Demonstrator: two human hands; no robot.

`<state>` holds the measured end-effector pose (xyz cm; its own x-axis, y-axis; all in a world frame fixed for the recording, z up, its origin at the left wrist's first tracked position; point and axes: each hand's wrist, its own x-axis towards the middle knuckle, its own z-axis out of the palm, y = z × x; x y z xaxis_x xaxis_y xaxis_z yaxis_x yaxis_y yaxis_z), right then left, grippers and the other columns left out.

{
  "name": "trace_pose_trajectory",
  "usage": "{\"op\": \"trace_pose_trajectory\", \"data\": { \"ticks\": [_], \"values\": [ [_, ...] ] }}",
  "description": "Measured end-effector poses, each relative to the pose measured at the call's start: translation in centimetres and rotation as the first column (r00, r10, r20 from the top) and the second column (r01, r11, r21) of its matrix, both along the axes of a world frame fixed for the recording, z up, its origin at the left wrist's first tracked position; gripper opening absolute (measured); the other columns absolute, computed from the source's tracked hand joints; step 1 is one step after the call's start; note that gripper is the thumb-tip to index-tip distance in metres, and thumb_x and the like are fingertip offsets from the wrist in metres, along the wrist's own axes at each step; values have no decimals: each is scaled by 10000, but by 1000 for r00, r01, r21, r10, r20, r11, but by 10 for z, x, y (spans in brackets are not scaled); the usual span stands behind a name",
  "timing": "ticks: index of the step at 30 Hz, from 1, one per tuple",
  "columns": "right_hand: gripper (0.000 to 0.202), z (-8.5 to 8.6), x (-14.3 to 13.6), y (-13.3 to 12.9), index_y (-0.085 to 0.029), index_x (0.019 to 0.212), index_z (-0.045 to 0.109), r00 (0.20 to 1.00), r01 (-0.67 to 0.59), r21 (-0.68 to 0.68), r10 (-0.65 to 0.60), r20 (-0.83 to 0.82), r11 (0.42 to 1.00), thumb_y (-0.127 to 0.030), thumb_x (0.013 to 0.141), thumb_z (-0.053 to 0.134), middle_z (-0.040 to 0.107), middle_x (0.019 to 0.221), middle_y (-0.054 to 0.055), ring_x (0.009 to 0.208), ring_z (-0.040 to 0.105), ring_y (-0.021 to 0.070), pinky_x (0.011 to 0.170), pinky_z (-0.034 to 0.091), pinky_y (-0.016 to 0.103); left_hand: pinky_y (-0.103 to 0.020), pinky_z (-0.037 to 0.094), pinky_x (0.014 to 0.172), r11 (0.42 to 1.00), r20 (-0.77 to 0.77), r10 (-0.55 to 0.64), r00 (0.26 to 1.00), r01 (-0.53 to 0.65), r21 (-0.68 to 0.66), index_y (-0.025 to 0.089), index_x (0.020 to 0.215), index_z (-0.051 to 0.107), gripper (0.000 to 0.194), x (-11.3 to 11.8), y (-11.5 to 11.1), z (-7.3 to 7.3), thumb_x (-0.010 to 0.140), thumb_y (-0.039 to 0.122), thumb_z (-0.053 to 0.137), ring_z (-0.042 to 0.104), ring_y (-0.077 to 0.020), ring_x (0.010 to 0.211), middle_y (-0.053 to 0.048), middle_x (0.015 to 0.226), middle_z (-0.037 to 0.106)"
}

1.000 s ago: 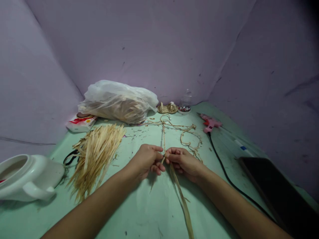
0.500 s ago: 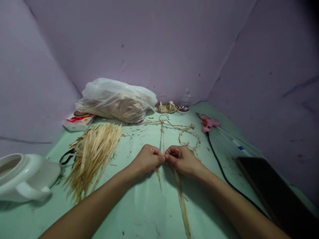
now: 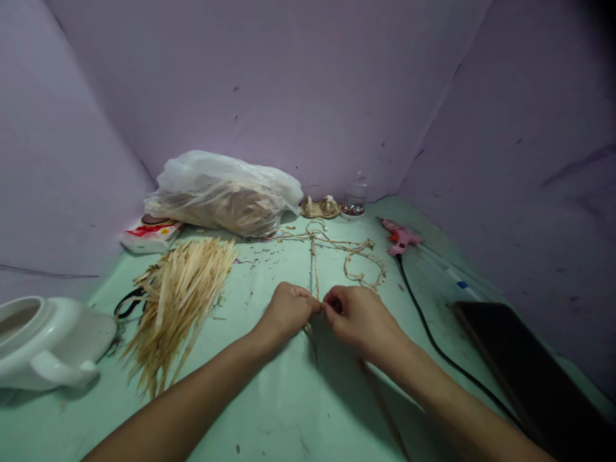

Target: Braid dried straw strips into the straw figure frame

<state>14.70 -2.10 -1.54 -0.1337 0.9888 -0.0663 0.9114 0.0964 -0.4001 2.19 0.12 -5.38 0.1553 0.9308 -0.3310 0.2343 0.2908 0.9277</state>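
A thin twisted straw cord (image 3: 316,269) runs down the middle of the table to my fingertips. My left hand (image 3: 291,311) pinches its lower end. Touching it from the right, my right hand (image 3: 353,314) is closed in a pinch at the same spot, with a long flat strip (image 3: 385,407) trailing from under it toward the front edge. A short strip end hangs below my left hand. Farther back, the cord meets a looped, knotted length of cord (image 3: 363,247). What lies between the fingertips is mostly hidden.
Left are a bundle of dry strips (image 3: 185,301), a white ceramic pot (image 3: 58,343) and a tissue pack (image 3: 151,236). A plastic bag (image 3: 226,196), woven piece (image 3: 321,207) and bead dish (image 3: 353,210) stand behind. Right are a pink glue gun (image 3: 402,237), its cable and a dark tablet-like object (image 3: 524,372).
Both hands have shifted slightly right and toward me. The long strip below my right hand has swung to the right, and my right hand has turned a little.
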Motion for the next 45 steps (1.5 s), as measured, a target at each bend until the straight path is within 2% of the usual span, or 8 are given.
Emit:
{"op": "trace_pose_trajectory", "data": {
  "ticks": [6,11,16,21,24,29,35,45],
  "values": [
    [219,-1,-12,-12,-194,749,646,981,-27,40,19,192,999,-242,721,434,663,652,81,552,567,174,451,171,257,-195,79,322,979,211,69,975,-26,-201,172,411,315,213,-1,-4,16,521,150,495,221,-28,292,72,358,264],
    [216,-1,-18,-17,-182,759,657,972,-89,19,83,219,996,-196,700,450,668,660,94,537,570,179,446,167,263,-189,69,321,980,226,36,973,10,-201,156,413,361,176,-3,-4,17,521,118,495,215,-18,287,73,350,276],
    [154,18,7,-7,-166,599,650,958,-287,-213,279,-70,934,-226,653,519,629,554,46,482,526,130,416,239,224,-178,120,340,984,154,27,988,1,-178,104,481,515,35,-2,-3,16,515,103,505,240,-12,305,53,343,368],
    [244,13,30,13,-147,789,660,929,-27,-165,-36,-367,986,-283,726,468,626,583,25,400,491,89,412,311,200,-183,109,344,980,140,-43,989,69,-186,110,514,527,56,-5,-1,17,533,163,529,230,-14,295,63,336,352],
    [265,-2,24,18,-144,871,668,932,-79,-216,-5,-363,973,-247,717,478,630,576,27,430,521,107,461,357,211,-186,94,342,978,146,-50,988,78,-194,121,523,514,54,-6,0,16,527,172,531,225,-16,290,65,340,352],
    [239,-14,15,17,-183,796,694,959,-115,-36,101,-266,993,-243,696,485,668,711,50,630,562,144,564,375,223,-193,78,341,976,152,-57,987,87,-199,130,524,502,50,-6,0,15,528,175,524,220,-22,288,68,336,338],
    [206,-14,14,15,-176,675,658,962,-44,-188,-9,-273,981,-271,677,476,589,536,20,456,478,102,418,295,195,-185,119,349,983,151,-43,988,69,-171,125,482,493,60,-4,-1,14,525,159,518,225,-16,309,67,340,338],
    [159,-15,10,12,-158,648,613,903,-28,-323,-114,-414,946,-244,686,486,563,488,1,373,468,79,386,308,182,-179,171,361,990,105,19,994,-4,-142,110,492,531,50,-2,-3,13,538,129,525,278,-28,336,42,350,400]
  ]
}}
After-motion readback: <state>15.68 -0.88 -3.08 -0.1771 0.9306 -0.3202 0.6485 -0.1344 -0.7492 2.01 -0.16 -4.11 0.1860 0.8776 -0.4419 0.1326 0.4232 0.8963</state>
